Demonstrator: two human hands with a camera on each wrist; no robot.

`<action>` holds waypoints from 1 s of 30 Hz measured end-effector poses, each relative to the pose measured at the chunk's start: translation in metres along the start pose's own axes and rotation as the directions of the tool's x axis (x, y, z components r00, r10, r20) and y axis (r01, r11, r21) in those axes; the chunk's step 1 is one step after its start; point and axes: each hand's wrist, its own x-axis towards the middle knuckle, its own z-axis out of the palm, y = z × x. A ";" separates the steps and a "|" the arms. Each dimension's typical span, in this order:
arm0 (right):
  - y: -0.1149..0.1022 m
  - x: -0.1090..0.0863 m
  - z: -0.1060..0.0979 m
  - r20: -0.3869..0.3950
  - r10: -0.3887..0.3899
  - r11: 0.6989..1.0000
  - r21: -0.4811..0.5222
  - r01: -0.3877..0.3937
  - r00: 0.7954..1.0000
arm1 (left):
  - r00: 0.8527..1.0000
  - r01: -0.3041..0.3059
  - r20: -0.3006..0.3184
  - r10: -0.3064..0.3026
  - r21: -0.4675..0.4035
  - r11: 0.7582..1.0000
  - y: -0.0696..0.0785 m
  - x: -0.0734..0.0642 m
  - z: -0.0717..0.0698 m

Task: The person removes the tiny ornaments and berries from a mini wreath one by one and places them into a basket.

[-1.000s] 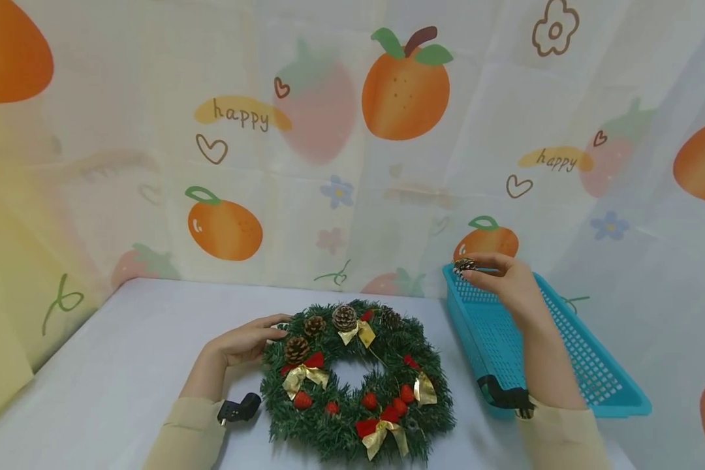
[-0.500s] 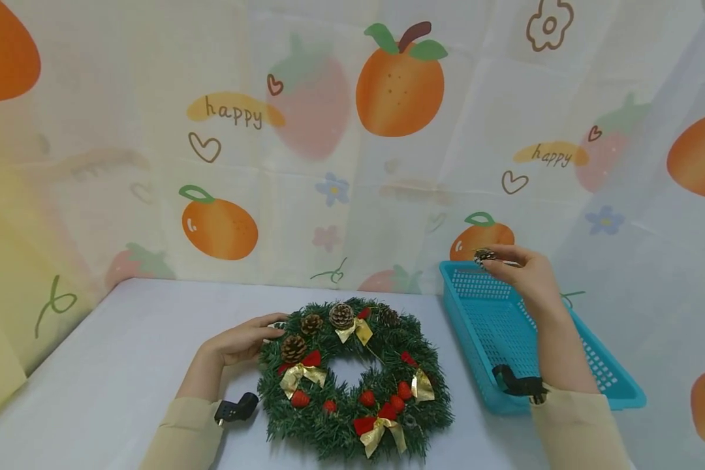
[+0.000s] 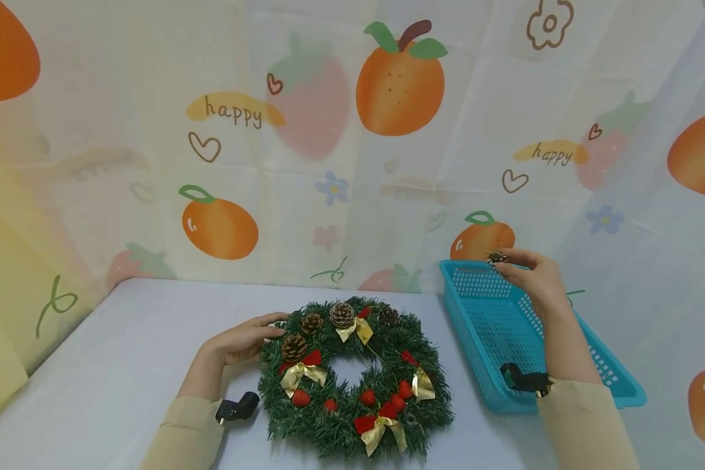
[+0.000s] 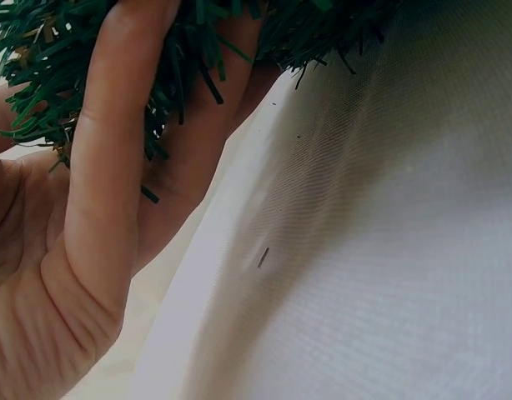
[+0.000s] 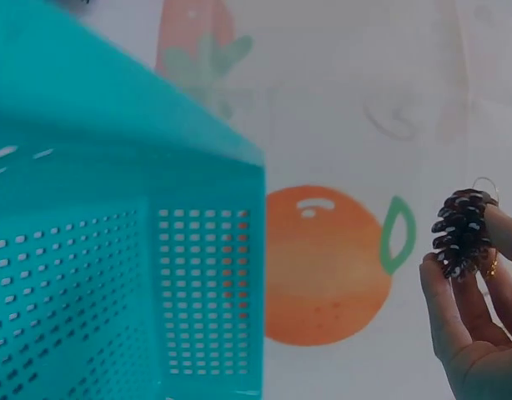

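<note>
A green wreath [image 3: 294, 421] lies on the table, trimmed with pine cones, gold-and-red bows and red berries. At its upper left edge my left hand [image 3: 243, 341] grips the greenery; the left wrist view has the fingers [image 4: 114, 142] among the green tips [image 4: 31, 112]. Over the blue basket's far part, my right hand [image 3: 534, 281] pinches a small pine cone [image 3: 497, 258] between thumb and fingertips. In the right wrist view this pine cone [image 5: 461, 233] has white-tipped scales, a thin wire loop on top and a bit of gold beside it.
The blue perforated basket [image 3: 472, 356] stands right of the wreath, its near part partly hidden by the right forearm. A fruit-printed cloth [image 3: 294, 215] hangs behind the white table [image 3: 153, 326]. Each wrist carries a black camera [image 3: 237, 408].
My right hand has moved to the right over the basket, carrying the pine cone. The left hand keeps its hold on the wreath. The head view has shifted slightly.
</note>
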 end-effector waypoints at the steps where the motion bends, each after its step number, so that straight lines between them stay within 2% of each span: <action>1: 0.001 0.001 0.000 -0.006 0.013 1.000 -0.001 -0.013 1.000 | 1.000 0.002 -0.005 -0.002 -0.001 1.000 0.000 0.000 0.000; 6: 0.007 0.006 -0.001 -0.017 0.074 0.997 0.030 -0.074 0.997 | 1.000 0.004 -0.008 -0.004 -0.001 1.000 0.000 0.001 0.000; 12: 0.019 0.012 -0.001 -0.035 0.123 0.992 0.016 -0.122 0.992 | 1.000 0.006 -0.010 -0.006 -0.003 1.000 0.000 0.000 -0.001; 21: 0.037 0.019 -0.002 -0.063 0.217 0.976 0.041 -0.215 0.974 | 1.000 0.009 -0.013 -0.009 -0.008 1.000 -0.003 0.002 -0.002; 30: 0.054 0.026 0.002 -0.072 0.256 0.967 0.013 -0.256 0.964 | 1.000 0.010 -0.010 -0.010 0.008 1.000 -0.002 0.002 -0.001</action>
